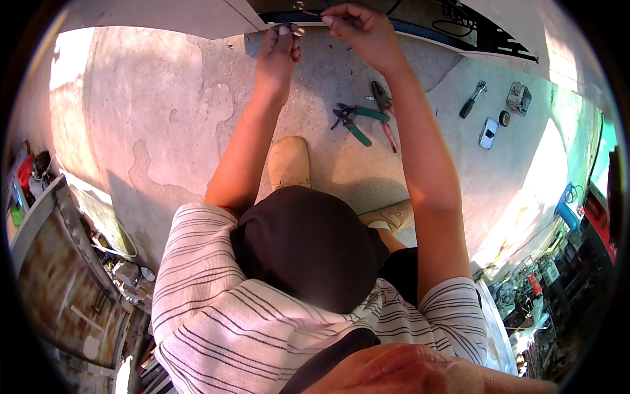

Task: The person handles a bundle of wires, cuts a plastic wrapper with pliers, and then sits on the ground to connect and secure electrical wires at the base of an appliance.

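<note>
Both my hands reach far forward to the edge of a white panelled body with a dark sill (420, 31). My left hand (278, 52) is closed in a pinch, thumb against the fingers, beside the sill. My right hand (365, 34) is closed too, with thumb and forefinger together over the sill. A thin strand (311, 12) shows at its fingertips, too small and blurred to name surely. What the left fingers hold cannot be made out. On the concrete floor below my right forearm lie a green-handled cutting tool (357, 119) and red-handled pliers (383, 105).
Farther right on the floor are a ratchet (471, 102), a grey box-shaped part (518, 98), a small black roll (504, 118) and a white object (489, 133). Dark cables (454, 25) hang inside the opening. Cluttered parts (525, 295) lie at lower right; a rusty panel (59, 276) stands left.
</note>
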The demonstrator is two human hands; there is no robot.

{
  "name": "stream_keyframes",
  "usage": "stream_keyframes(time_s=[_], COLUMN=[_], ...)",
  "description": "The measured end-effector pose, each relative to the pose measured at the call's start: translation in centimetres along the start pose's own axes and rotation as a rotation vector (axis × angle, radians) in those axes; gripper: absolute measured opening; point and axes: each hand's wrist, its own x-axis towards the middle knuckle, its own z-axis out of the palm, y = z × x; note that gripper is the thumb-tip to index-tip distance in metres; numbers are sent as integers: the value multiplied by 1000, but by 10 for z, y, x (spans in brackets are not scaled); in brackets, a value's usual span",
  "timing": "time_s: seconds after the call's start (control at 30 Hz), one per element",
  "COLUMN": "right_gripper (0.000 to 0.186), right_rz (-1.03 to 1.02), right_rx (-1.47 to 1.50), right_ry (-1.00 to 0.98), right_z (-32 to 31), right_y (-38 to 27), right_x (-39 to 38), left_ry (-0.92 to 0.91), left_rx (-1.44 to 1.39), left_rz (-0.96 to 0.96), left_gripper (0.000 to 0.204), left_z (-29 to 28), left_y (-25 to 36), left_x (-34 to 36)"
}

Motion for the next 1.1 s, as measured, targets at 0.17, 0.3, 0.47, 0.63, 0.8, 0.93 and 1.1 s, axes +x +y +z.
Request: stream_keyframes(time_s=[0.17, 0.3, 0.47, 0.63, 0.8, 0.93, 1.1], right_gripper=[9, 13, 16, 14, 13, 12, 9], right_rz=[-25, -100, -77, -212, -257, -349, -447], right_rx=[-91, -157, -286, -196, -281, -341, -452], right_ry=[-5, 23, 53, 118, 140, 143, 199], right_z=[-2, 0, 3, 9, 11, 9, 9], right_y=[-3, -6, -14, -9, -18, -18, -22], right_x=[-3, -6, -9, -7, -10, -10, -12], left_ry=[109, 152, 179, 170, 140, 127, 148], left_rx=[105, 149, 8, -74, -122, -148, -129], left_rz=[-38, -62, -113, -138, -147, -157, -129], left_gripper=[30, 30, 26, 14, 14, 15, 14], left_z=[19, 21, 24, 23, 24, 21, 23], left_y=[14, 12, 12, 7, 10, 9, 9], left_x=[-2, 3, 6, 7, 3, 3, 2])
